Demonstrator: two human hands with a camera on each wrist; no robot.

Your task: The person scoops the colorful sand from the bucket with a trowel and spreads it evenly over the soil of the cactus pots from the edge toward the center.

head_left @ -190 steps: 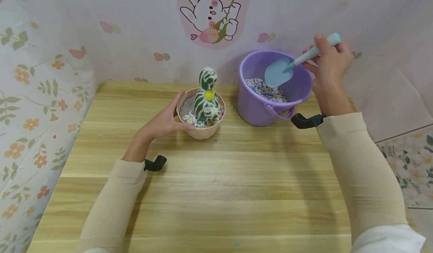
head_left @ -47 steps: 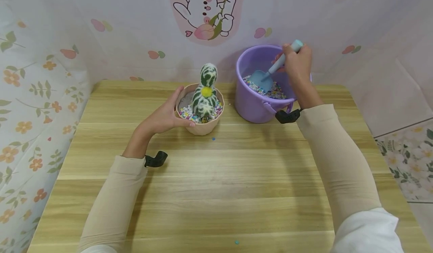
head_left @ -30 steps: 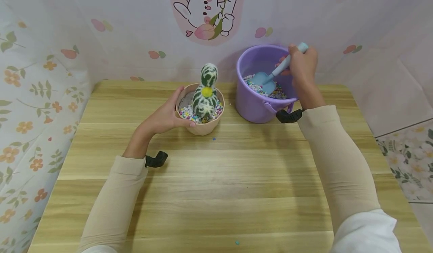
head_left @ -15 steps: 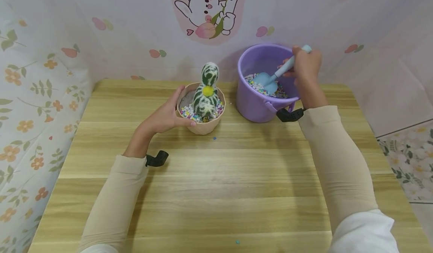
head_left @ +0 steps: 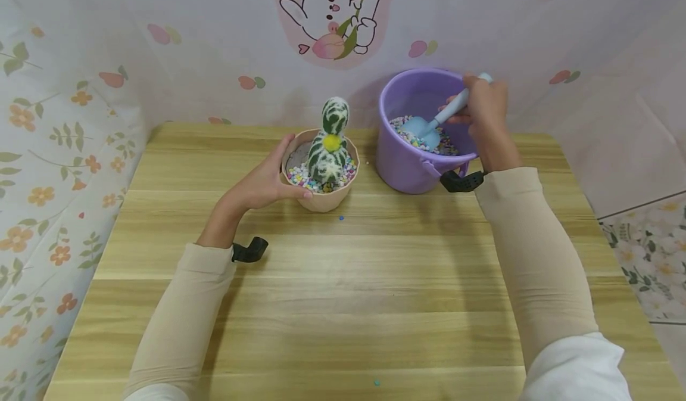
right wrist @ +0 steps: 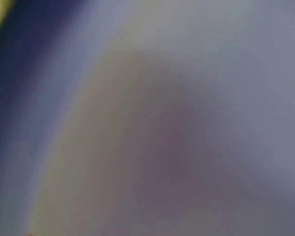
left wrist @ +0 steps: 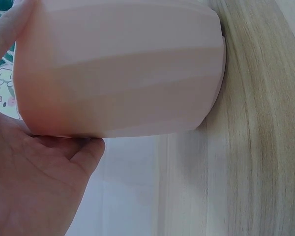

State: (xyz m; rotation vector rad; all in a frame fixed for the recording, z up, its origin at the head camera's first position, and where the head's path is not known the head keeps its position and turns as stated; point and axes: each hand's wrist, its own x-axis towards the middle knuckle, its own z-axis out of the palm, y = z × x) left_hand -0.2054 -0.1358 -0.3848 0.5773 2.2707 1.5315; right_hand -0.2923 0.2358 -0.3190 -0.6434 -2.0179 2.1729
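My left hand [head_left: 256, 185] holds a pale peach flower pot [head_left: 324, 202] by its left side, thumb at the front of the rim. In the left wrist view the faceted pot [left wrist: 123, 73] stands on the wood, gripped near its rim. A fuzzy green-and-white cactus [head_left: 328, 162] with a yellow flower sits in it among pastel pebbles [head_left: 300, 177]; grey filling shows at the left. My right hand [head_left: 486, 104] grips the handle of a light blue toy shovel [head_left: 420, 130], its blade down in the pebbles of a purple bucket [head_left: 403, 165]. The right wrist view is only blur.
The wooden table [head_left: 321, 305] carries a stray blue pebble [head_left: 341, 217] before the pot and a teal one [head_left: 377, 382] near the front. A printed curtain [head_left: 214, 49] hangs right behind pot and bucket. The bucket's handle [head_left: 465, 165] hangs at its front right.
The shovel, held above the pebbles several seconds ago, has come down into them in the bucket. Over the last second the right hand has shifted slightly. The left hand keeps hold of the pot.
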